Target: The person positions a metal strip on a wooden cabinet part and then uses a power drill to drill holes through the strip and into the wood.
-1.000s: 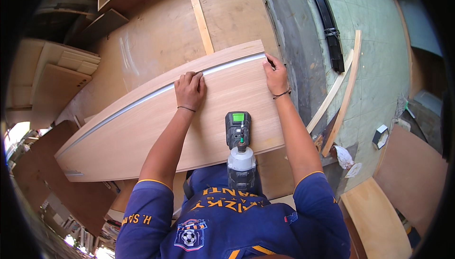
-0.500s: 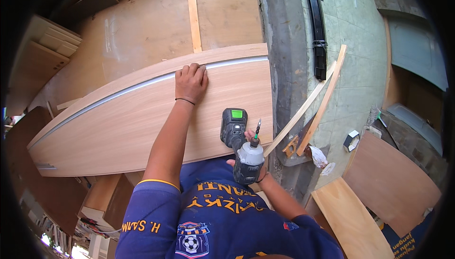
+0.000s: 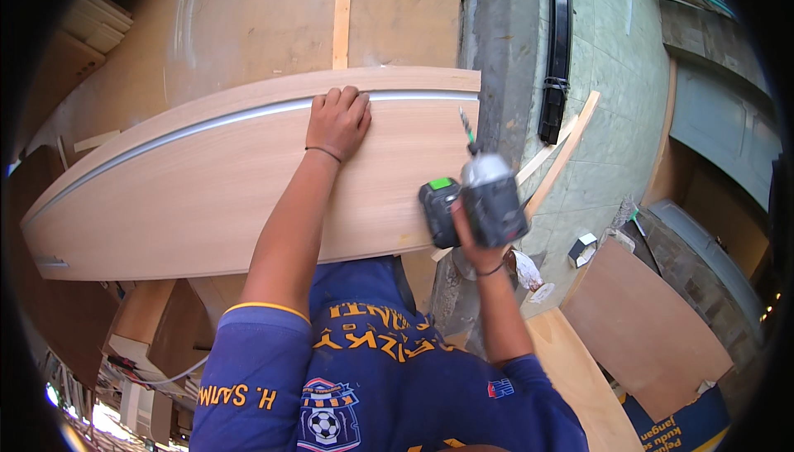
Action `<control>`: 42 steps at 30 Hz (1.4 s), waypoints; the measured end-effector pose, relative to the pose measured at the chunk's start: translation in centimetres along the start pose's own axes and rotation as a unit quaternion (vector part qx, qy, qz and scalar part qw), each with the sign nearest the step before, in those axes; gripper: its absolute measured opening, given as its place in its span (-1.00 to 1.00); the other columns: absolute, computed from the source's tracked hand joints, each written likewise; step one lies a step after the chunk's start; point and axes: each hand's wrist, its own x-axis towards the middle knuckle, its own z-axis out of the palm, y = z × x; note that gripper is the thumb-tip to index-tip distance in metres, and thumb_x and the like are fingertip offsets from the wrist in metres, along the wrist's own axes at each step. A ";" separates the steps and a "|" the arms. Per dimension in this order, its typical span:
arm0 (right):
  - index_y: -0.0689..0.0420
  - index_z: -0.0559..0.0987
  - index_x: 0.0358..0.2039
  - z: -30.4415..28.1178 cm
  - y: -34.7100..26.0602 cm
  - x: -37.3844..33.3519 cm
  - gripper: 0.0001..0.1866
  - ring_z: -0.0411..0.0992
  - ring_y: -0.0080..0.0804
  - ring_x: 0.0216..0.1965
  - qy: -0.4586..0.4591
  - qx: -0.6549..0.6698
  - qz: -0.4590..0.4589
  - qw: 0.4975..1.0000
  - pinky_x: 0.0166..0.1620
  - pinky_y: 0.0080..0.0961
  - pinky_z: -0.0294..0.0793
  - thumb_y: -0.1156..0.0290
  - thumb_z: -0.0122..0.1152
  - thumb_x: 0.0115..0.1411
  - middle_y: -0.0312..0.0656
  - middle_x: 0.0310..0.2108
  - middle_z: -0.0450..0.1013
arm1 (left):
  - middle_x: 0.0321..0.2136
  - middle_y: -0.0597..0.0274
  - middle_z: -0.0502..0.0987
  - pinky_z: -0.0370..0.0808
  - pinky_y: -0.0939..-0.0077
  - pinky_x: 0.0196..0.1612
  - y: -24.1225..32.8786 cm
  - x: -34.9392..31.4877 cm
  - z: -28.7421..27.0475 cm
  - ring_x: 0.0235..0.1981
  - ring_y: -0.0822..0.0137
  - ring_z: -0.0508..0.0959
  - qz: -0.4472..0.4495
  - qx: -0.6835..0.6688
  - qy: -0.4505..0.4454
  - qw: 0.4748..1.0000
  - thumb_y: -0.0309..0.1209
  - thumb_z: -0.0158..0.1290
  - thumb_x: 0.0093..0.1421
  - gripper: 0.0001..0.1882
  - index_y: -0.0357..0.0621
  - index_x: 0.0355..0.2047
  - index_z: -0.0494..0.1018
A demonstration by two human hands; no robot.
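A long light-wood panel [image 3: 248, 204] lies across in front of me, with a silver metal strip [image 3: 207, 119] along its far side. My left hand [image 3: 337, 128] rests on it, fingers bent and pressed together against the strip. In my right hand [image 3: 473, 241] is a black and grey cordless drill [image 3: 490, 191], gripped by its handle and slightly blurred. A twist bit [image 3: 466, 124] points away from me, close to the panel's right end. The battery [image 3: 438, 196] with a green patch hangs over the panel's right part.
Beyond the panel a narrow wood strip [image 3: 342, 14] lies on a brown board surface. At right, a black bundled rail [image 3: 556, 63] and wood battens [image 3: 571, 142] lie on the tiled floor [image 3: 616, 105]. Brown sheets [image 3: 645, 328] lie at the lower right.
My right hand has carried the drill away from my body, forward and to the right, towards the panel's right end. My left hand keeps its place on the strip.
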 end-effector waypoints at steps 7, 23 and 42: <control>0.18 0.56 -0.27 -1.8 4.2 8.7 -0.68 0.48 -0.26 -0.29 -0.208 0.186 0.206 0.938 -0.14 -0.41 0.43 0.49 0.26 -0.13 -0.11 -0.30 0.53 | -0.35 0.39 0.42 0.26 0.40 -0.25 -0.3 -0.3 0.4 -0.28 0.37 0.39 -0.004 0.010 -0.010 1.000 -0.31 0.05 0.07 -0.85 0.00 -0.34 0.47; 0.25 0.54 -0.54 2.0 4.0 13.7 -0.83 0.40 -0.39 -0.61 -0.339 0.098 0.243 0.904 -0.45 -0.45 0.40 0.43 0.20 -0.20 -0.17 -0.67 0.43 | -0.36 0.41 0.43 0.28 0.41 -0.26 -0.6 -0.7 0.5 -0.29 0.39 0.40 -0.012 0.003 -0.005 1.000 -0.30 0.05 0.06 -0.86 -0.01 -0.38 0.48; 0.24 0.52 -0.46 2.6 3.6 15.3 -0.78 0.44 -0.22 -0.52 -0.377 0.036 0.211 0.901 -0.36 -0.38 0.43 0.43 0.21 -0.18 -0.06 -0.57 0.47 | -0.40 0.42 0.40 0.28 0.44 -0.30 -0.5 -0.6 0.4 -0.33 0.41 0.40 -0.007 0.011 0.013 1.000 -0.31 0.04 0.06 -0.91 -0.01 -0.47 0.44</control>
